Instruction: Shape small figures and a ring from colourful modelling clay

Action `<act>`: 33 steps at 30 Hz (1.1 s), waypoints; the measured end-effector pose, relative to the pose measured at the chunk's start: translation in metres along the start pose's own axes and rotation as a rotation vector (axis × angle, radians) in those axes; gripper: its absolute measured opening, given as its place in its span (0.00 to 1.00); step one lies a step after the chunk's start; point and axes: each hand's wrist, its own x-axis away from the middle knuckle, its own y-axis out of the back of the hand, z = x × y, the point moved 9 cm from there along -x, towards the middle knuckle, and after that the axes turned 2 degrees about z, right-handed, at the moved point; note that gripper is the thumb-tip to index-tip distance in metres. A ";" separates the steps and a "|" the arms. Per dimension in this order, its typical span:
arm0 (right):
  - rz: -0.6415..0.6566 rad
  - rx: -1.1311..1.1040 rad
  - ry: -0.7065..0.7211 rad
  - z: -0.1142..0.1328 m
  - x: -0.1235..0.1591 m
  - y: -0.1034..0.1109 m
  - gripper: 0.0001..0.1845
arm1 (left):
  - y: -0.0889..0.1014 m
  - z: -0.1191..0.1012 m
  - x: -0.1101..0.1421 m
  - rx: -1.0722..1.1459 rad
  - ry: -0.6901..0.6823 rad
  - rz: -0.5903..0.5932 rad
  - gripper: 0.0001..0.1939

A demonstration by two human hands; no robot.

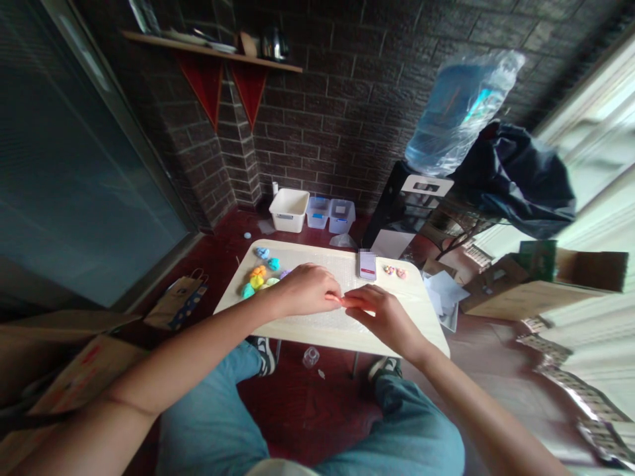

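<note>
Over the middle of the small pale table, my left hand and my right hand pinch a thin orange-pink piece of what looks like modelling clay. It spans the narrow gap between my fingertips, and the fingers hide its ends. Left of my hands lie several soft-looking coloured lumps, among them a blue lump, a teal lump, an orange lump, a yellow lump and a green lump. My left wrist partly covers a purple lump.
A phone stands at the table's far edge, with two small multicoloured pieces to its right. Beyond are a white bin, blue-tinted boxes and a water dispenser. Cardboard boxes flank the right side.
</note>
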 end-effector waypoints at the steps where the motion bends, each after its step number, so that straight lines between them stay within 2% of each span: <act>1: -0.031 0.116 0.043 0.006 0.001 0.002 0.07 | -0.005 0.012 -0.002 0.152 0.075 0.043 0.07; 3: -0.091 0.328 0.139 0.017 0.004 0.005 0.07 | -0.022 0.034 -0.003 0.543 0.223 0.156 0.08; 6: -0.183 0.576 0.328 0.032 0.014 0.004 0.08 | -0.048 0.047 -0.003 1.018 0.338 0.340 0.10; 9: -0.271 0.701 0.502 0.039 0.027 0.002 0.13 | -0.065 0.046 -0.002 1.181 0.369 0.460 0.10; 12: -0.387 0.662 0.534 0.037 0.036 0.005 0.16 | -0.082 0.038 -0.001 1.299 0.388 0.545 0.09; 15: -0.506 0.394 0.404 0.026 0.037 0.013 0.14 | -0.091 0.029 -0.001 1.381 0.396 0.578 0.08; 18: -0.581 -0.092 0.096 -0.005 0.034 0.014 0.10 | -0.097 0.031 -0.004 1.408 0.429 0.560 0.08; 21: -0.626 -0.731 -0.261 -0.043 0.036 -0.004 0.12 | -0.104 0.046 -0.007 1.372 0.496 0.483 0.11; 23: -0.631 -1.131 -0.384 -0.055 0.035 -0.019 0.14 | -0.113 0.064 -0.008 1.321 0.541 0.404 0.13; 25: -0.616 -1.396 -0.451 -0.060 0.033 -0.030 0.16 | -0.125 0.084 -0.006 1.252 0.587 0.318 0.14; 29: -0.562 -1.580 -0.580 -0.069 0.034 -0.046 0.17 | -0.162 0.123 0.003 1.050 0.727 0.197 0.16; 33: -0.493 -1.632 -0.607 -0.069 0.034 -0.060 0.18 | -0.193 0.154 0.010 0.800 0.861 0.119 0.19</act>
